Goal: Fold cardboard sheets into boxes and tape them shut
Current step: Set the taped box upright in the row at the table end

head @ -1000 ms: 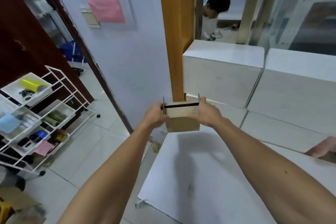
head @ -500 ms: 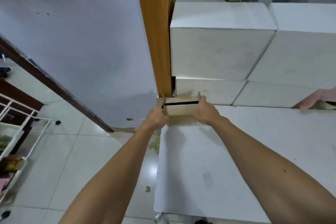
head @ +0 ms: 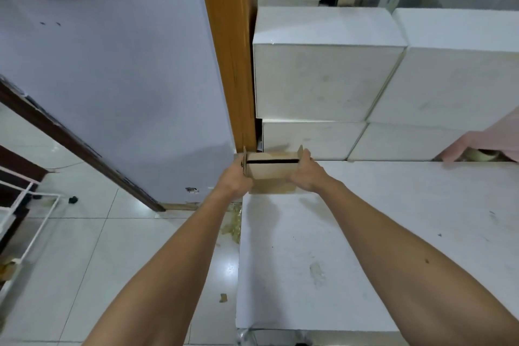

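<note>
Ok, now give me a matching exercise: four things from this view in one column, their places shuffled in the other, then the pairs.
1 cardboard box
2 white boxes
3 tape roll
4 wooden post

A stacked at the back of the table
B beneath something pink at the right edge
C standing left of the white boxes
D gripped by left hand and right hand

Pairs: 1-D, 2-A, 3-B, 4-C

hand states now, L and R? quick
Left hand: closed, gripping the left end of the cardboard box.
Right hand: closed, gripping the right end of the same box.
</note>
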